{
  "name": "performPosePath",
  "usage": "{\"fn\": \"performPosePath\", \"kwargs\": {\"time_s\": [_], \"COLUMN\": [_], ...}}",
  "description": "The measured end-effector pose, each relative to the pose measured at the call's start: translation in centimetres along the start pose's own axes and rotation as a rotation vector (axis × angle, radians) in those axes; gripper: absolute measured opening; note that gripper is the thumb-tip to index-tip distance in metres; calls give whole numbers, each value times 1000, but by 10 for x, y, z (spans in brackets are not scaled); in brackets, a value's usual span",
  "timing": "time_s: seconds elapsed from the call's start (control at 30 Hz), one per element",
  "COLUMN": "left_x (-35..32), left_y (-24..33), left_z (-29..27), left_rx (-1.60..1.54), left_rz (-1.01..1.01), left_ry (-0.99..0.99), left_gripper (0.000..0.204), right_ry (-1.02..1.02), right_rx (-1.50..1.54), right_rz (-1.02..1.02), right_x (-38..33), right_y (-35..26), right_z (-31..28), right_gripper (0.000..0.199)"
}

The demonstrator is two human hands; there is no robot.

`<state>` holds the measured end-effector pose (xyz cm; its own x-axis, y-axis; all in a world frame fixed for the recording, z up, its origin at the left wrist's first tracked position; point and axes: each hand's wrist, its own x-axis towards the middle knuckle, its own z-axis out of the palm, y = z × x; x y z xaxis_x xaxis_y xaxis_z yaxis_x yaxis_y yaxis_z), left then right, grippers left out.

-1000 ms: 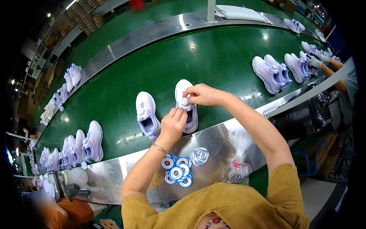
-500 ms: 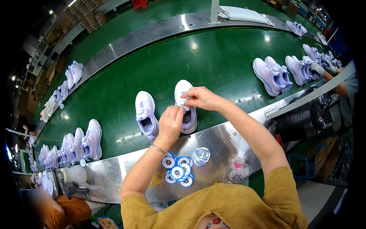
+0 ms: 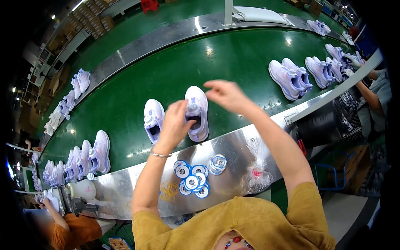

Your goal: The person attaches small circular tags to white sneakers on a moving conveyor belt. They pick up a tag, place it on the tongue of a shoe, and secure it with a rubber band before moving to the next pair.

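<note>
A white and lavender sneaker with a round dial on its tongue stands on the green belt, toe pointing away. My left hand is at its left side, thumb apart from the fingers and reaching over the shoe's opening; it partly hides the matching sneaker further left. Off to the right of the toe, my right hand is raised, slightly blurred, its forefinger stretched out and thumb apart, with nothing visible between them. Round blue-and-white tags lie in a cluster on the metal ledge, with a smaller stack beside them.
Yellow rubber bands and a bundle of clear plastic fasteners lie on the metal ledge. More sneakers stand on the belt at left and right. A white rail and a co-worker's gloved hands are at far right.
My right hand has left the sneaker's tongue and moved up and right. My left hand has shifted up and left, its fingers spreading. The dial on the right-hand sneaker is now uncovered.
</note>
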<state>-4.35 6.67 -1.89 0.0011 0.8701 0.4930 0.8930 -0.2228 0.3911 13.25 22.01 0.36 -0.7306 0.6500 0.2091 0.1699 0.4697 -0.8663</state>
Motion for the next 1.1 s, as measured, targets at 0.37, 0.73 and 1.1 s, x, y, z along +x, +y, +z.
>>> {"fn": "performPosePath", "kwargs": {"time_s": [0.37, 0.73, 1.1], "left_x": [-105, -173, -148], "left_y": [100, 209, 248], "left_z": [-54, 44, 94], "left_rx": [-58, -359, -92], "left_rz": [-277, -39, 29], "left_ry": [536, -48, -149], "left_gripper": [15, 26, 46], "right_ry": [309, 99, 258], "right_rx": [-90, -392, -233], "right_rz": [375, 457, 360], "right_x": [-244, -223, -253], "right_y": [12, 30, 9], "right_z": [-102, -4, 1], "right_gripper": [15, 23, 25]}}
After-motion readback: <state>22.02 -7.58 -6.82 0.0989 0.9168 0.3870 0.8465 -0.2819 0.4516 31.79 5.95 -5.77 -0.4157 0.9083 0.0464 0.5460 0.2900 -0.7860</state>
